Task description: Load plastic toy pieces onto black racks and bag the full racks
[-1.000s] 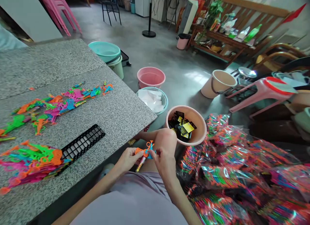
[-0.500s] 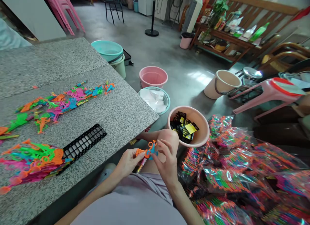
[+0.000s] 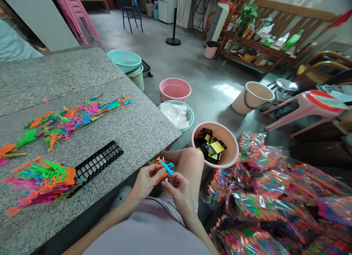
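Above my lap, a small orange and blue plastic toy (image 3: 167, 166) is held between both hands. My left hand (image 3: 147, 181) pinches its orange part from the left. The fingers of my right hand (image 3: 180, 189) are closed at the toy's lower right, just below the blue piece. My fingertips partly hide the toy, and its exact kind is unclear. To the left on the table, a black plastic rack (image 3: 111, 152) lies at a slant, with a row of bright toys (image 3: 46, 180) at its near end. Farther back is a loose spread of similar toys (image 3: 90, 108).
The speckled table (image 3: 148, 126) ends just left of my knees. A pink basin (image 3: 233, 148) with black racks and yellow cards stands beyond my knee. Clear bags of toys (image 3: 261, 207) are heaped on the floor at right. A basin of white bags (image 3: 176, 115) sits by the table corner.
The toy has turned, its blue piece now pointing up and right. My right hand has moved from the blue piece's right side to below it, fingers more curled. The view has shifted slightly.
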A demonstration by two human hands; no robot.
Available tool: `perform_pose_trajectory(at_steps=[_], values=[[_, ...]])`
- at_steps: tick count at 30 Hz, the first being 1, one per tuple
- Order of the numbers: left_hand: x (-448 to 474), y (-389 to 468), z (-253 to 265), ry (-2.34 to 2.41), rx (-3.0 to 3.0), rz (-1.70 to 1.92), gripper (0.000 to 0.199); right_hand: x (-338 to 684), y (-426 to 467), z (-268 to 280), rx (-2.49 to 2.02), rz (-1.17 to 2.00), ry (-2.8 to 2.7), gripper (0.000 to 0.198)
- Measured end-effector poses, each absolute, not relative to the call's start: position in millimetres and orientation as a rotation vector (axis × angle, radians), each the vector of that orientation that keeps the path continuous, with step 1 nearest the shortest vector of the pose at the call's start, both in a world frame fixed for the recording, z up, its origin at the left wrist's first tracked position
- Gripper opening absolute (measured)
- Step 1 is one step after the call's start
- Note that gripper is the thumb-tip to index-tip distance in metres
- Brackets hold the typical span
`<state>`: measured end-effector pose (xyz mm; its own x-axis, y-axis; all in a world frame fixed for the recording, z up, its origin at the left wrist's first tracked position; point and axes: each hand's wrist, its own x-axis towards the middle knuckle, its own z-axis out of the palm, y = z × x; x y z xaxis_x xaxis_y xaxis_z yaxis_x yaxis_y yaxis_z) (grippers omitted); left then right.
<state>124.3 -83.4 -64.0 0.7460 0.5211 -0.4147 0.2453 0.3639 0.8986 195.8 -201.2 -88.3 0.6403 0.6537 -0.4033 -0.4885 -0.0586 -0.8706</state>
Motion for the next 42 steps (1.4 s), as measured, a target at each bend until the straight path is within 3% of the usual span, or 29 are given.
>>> perform_pose_trajectory(at_steps=[8, 16, 20, 30, 42], values=[[118, -82, -66, 0.813, 1.163, 0.207, 0.052, 190, -203, -87, -1.361, 0.93, -0.237, 0.026], [110, -73, -61, 0.706, 1.348, 0.129, 0.05, 202, -200, -84, -1.498, 0.858, -0.425, 0.044], [99, -82, -64, 0.713, 1.475, 0.068, 0.044, 204, -203, -83, -1.664, 0.769, -0.466, 0.029], [80, -101, -59, 0.826, 1.72, -0.008, 0.036, 187, -214, -85, -1.807, 0.946, -0.629, 0.02], [79, -104, -51, 0.628, 1.865, -0.241, 0.022, 185, -225, -58, -2.276, 0.872, -1.309, 0.011]])
